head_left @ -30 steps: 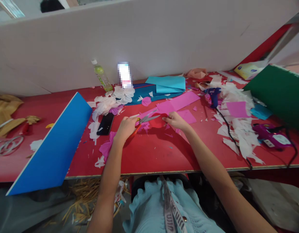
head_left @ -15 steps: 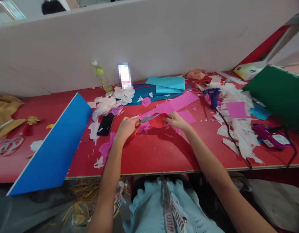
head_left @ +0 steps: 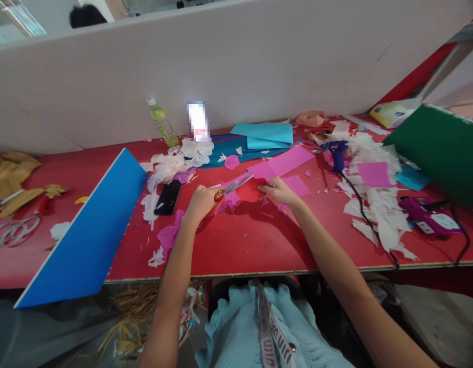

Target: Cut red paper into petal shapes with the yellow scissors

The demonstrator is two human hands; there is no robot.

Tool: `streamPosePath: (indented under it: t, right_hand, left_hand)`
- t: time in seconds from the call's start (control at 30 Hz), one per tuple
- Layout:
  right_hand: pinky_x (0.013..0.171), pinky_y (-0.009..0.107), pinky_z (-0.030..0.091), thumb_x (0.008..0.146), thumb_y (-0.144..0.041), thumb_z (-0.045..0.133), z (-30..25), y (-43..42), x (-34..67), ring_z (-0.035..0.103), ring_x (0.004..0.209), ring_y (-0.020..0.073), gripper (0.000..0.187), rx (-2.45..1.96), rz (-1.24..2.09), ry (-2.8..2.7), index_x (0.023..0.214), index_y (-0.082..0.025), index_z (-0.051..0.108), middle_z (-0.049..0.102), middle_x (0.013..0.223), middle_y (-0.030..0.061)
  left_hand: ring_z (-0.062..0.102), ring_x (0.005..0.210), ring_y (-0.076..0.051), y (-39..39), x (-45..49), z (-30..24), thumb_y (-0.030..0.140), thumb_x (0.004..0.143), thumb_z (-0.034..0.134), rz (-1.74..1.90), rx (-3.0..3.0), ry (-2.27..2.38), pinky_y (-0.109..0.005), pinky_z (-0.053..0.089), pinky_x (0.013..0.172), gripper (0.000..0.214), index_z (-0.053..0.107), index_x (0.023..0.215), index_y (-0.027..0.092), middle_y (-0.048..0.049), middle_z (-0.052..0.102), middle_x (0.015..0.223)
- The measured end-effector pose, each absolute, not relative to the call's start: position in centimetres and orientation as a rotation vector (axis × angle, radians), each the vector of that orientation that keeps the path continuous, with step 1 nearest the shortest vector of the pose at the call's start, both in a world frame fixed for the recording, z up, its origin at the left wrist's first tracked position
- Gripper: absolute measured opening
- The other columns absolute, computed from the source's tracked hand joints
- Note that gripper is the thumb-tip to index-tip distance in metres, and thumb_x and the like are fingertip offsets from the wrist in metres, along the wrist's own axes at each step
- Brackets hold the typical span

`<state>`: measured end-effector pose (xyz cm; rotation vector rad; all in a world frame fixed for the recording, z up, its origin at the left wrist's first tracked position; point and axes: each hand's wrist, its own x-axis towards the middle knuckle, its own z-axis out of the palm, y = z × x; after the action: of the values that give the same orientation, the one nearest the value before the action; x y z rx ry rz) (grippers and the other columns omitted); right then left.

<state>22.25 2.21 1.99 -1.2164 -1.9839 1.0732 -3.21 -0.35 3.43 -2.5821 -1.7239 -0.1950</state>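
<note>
My left hand is closed round the orange handles of a pair of scissors, whose blades point right and up into a red paper piece. My right hand pinches that red paper at its right edge, just above the red table. Pink paper sheets lie right behind both hands.
A black phone lies left of my left hand. A blue board leans over the table's front left. Blue glue gun and purple glue gun with cords sit among white scraps at right. A green board stands far right.
The scissors' blades have closed further into the red paper, and the paper has turned slightly in my right hand. Both hands stay in place.
</note>
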Motion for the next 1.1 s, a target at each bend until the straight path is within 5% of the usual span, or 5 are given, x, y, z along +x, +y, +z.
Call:
streamPosePath:
  t: [0.33, 0.53, 0.63, 0.87, 1.1]
  right_hand:
    - [0.051, 0.022, 0.039, 0.077, -0.032, 0.047, 1.05, 2.79, 22.49, 0.052, 0.05, 0.012, 0.035, -1.161, 1.126, -1.958, 0.056, -0.01, 0.063, 0.062, 0.053, 0.007]
    - [0.046, 0.021, 0.033, 0.076, -0.036, 0.046, 1.46, 2.43, 22.3, 0.044, 0.044, 0.0094, 0.035, -1.2, 1.097, -1.981, 0.054, -0.011, 0.059, 0.053, 0.045, 0.002]
    - [0.044, 0.021, 0.029, 0.075, -0.037, 0.045, 1.61, 2.32, 22.18, 0.038, 0.042, 0.008, 0.036, -1.222, 1.044, -2.015, 0.053, -0.012, 0.056, 0.045, 0.042, -0.0012]
    - [0.042, 0.022, 0.02, 0.075, -0.039, 0.044, 1.14, 2.61, 22.31, 0.026, 0.04, 0.0055, 0.036, -1.3, 0.934, -2.068, 0.047, -0.016, 0.041, 0.029, 0.042, -0.0053]
    - [0.044, 0.023, 0.021, 0.075, -0.037, 0.042, 0.95, 2.72, 22.5, 0.028, 0.044, 0.0062, 0.031, -1.268, 0.878, -2.094, 0.051, -0.018, 0.036, 0.031, 0.046, -0.0052]
  left_hand:
    - [0.056, 0.072, -0.019, -0.39, -3.39, 3.27, 0.037, 0.083, 0.044, -0.338, -2.561, -1.831, -0.028, 0.038, 0.067, 0.028, 0.063, 0.082, 0.017, -0.0071, 0.065, 0.074]
    - [0.057, 0.096, -0.019, -0.68, -3.73, 3.67, 0.025, 0.085, 0.039, -0.604, -2.505, -1.904, -0.029, 0.041, 0.079, 0.033, 0.048, 0.116, 0.017, -0.0087, 0.062, 0.107]
    - [0.052, 0.108, -0.021, -0.36, -3.83, 3.25, 0.016, 0.083, 0.041, -0.519, -2.551, -1.776, -0.031, 0.039, 0.088, 0.036, 0.046, 0.118, 0.014, -0.0122, 0.055, 0.12]
    - [0.053, 0.107, -0.02, -0.54, -3.17, 3.05, 0.017, 0.083, 0.044, -0.334, -2.669, -1.69, -0.033, 0.038, 0.088, 0.032, 0.05, 0.115, 0.015, -0.0116, 0.058, 0.118]
    - [0.058, 0.097, -0.021, -0.73, -3.12, 3.39, 0.021, 0.085, 0.044, -0.234, -2.649, -1.72, -0.032, 0.038, 0.085, 0.03, 0.053, 0.113, 0.015, -0.0099, 0.062, 0.112]
